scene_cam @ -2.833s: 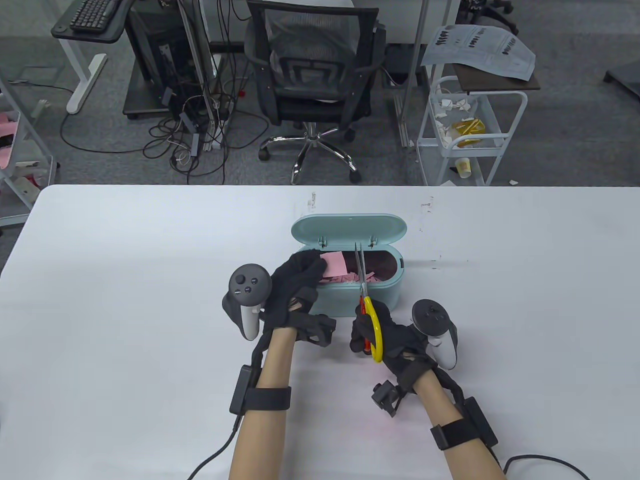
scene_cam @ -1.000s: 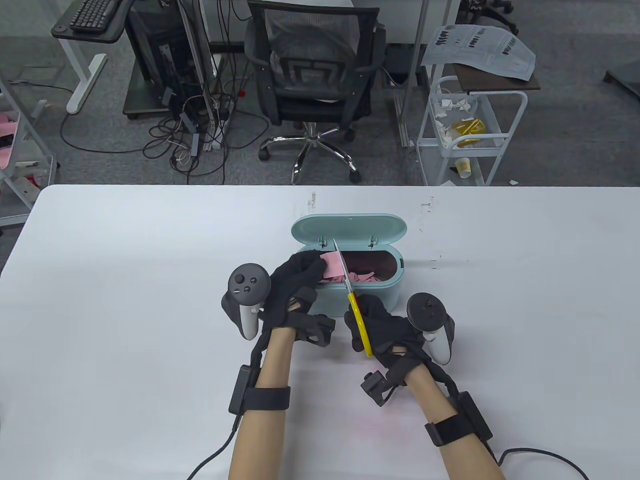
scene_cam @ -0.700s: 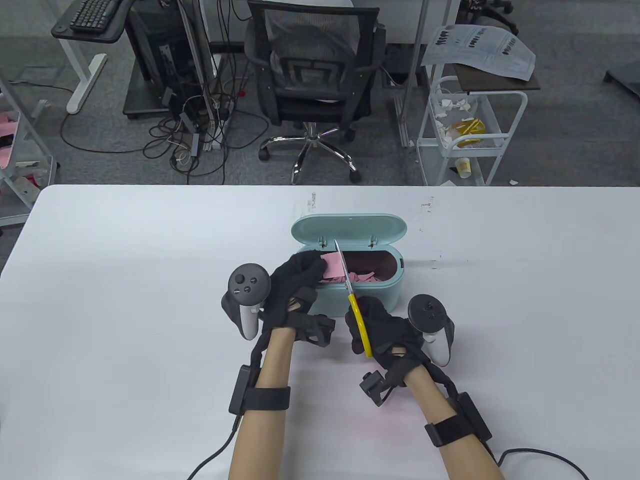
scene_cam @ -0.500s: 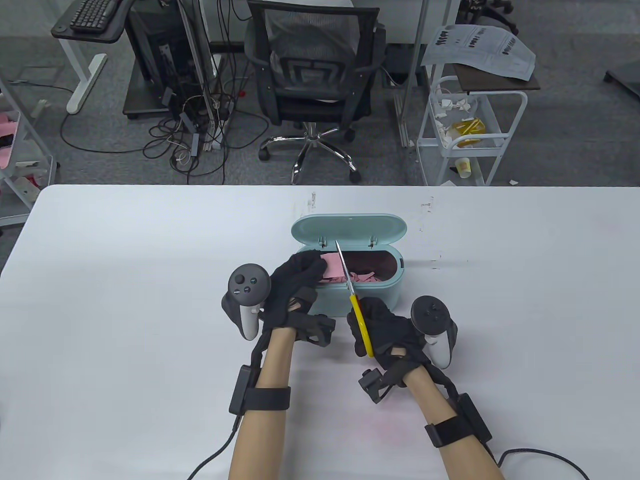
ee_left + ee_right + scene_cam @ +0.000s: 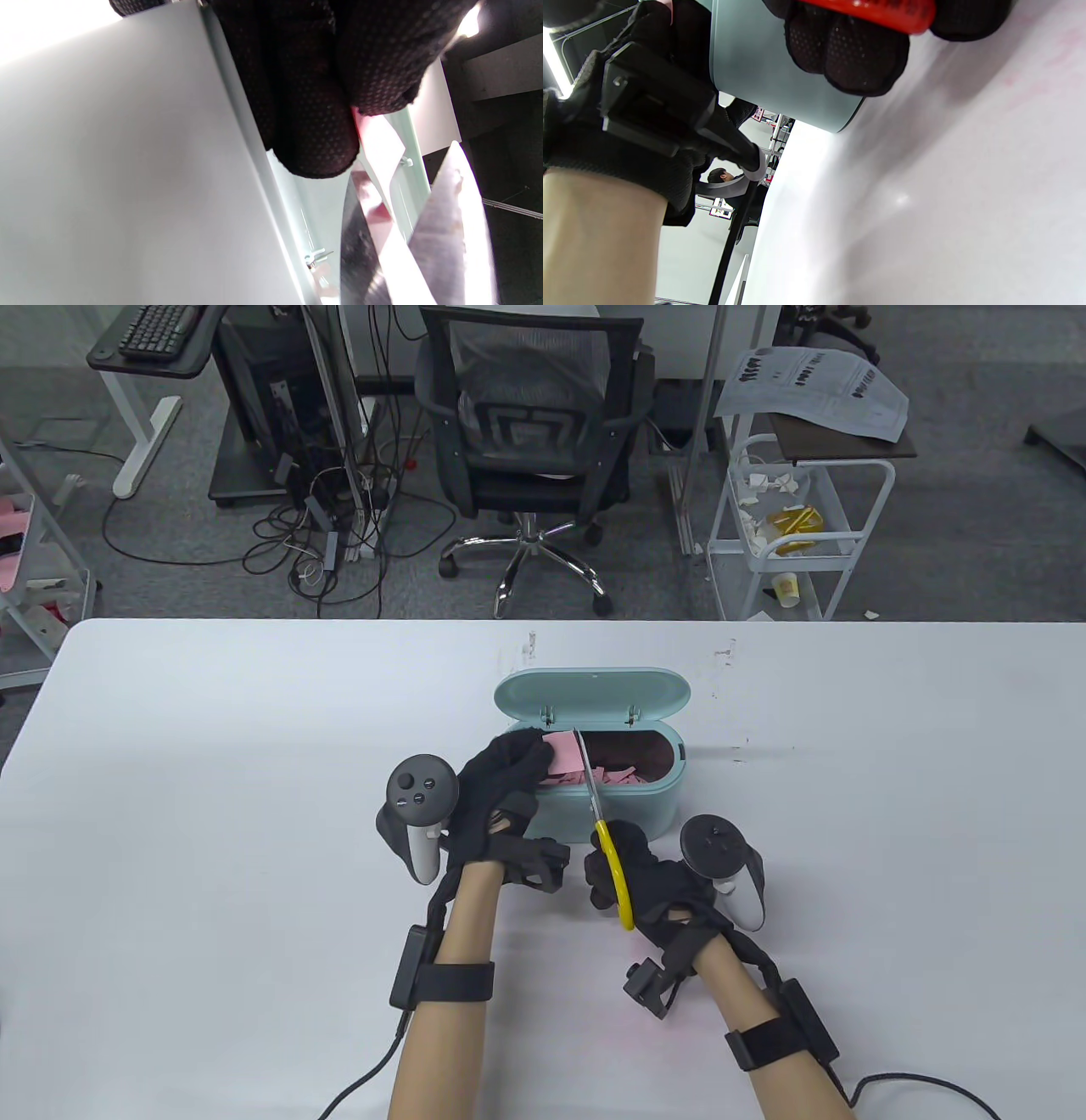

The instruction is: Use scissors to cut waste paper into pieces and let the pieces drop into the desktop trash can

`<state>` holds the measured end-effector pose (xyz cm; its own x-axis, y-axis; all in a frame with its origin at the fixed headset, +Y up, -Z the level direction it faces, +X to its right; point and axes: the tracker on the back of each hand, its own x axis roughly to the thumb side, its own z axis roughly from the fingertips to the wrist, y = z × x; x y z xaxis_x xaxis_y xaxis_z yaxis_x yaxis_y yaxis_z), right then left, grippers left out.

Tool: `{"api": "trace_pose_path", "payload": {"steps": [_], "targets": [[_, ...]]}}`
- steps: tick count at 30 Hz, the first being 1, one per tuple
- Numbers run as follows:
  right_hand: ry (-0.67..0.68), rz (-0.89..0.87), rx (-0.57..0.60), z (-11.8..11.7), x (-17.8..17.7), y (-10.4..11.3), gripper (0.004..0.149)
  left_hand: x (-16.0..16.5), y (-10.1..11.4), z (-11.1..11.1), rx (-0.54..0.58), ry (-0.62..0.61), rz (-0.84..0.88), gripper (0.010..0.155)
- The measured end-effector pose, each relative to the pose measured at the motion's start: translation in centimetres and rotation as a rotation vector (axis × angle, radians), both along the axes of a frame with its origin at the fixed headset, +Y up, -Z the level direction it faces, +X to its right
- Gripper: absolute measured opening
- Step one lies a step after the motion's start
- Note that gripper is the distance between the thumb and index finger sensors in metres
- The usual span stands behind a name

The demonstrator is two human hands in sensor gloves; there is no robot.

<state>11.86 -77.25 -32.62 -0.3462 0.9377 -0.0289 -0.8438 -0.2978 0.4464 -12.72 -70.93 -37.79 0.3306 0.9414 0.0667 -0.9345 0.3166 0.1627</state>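
Left hand [image 5: 501, 789]: fingers pinch small pink paper sheet [image 5: 561, 749] over left end of bin.
Right hand [image 5: 636, 874]: fingers curled through yellow-and-red-handled steel scissors [image 5: 604, 836]; blades parted, straddling paper's edge.
Bin: mint-green oval desktop trash can [image 5: 632, 808], lid up, mid-table; pink scraps [image 5: 615, 776] inside.

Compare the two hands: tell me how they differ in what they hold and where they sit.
The left hand pinches a pink paper over the open trash can; the right hand has its grip on the scissors. The left hand reaches over the can's left end; the right hand sits in front of it, above the table. Both wear black gloves with a tracker strapped on.
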Motion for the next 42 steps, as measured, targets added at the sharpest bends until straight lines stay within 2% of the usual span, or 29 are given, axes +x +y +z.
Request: {"api": "trace_pose_path", "payload": {"steps": [9, 24, 28, 31, 42], "targets": [[-0.055, 0.002, 0.032, -0.3, -0.3, 0.1, 0.093, 0.0, 0.0, 0.0, 0.001, 0.000, -0.001, 0.035], [-0.173, -0.043, 0.083, -0.6, 0.3, 0.3, 0.077, 0.0, 0.0, 0.0, 0.000, -0.005, 0.002, 0.035], [-0.178, -0.055, 0.070, -0.7, 0.5, 0.2, 0.078, 0.0, 0.0, 0.0, -0.001, -0.006, 0.006, 0.035], [-0.123, -0.047, 0.035, -0.9, 0.4, 0.2, 0.083, 0.0, 0.0, 0.0, 0.000, -0.008, -0.006, 0.035], [-0.144, -0.025, 0.043, -1.2, 0.3, 0.7, 0.084, -0.1, 0.1, -0.1, -0.001, -0.028, -0.022, 0.035]]}}
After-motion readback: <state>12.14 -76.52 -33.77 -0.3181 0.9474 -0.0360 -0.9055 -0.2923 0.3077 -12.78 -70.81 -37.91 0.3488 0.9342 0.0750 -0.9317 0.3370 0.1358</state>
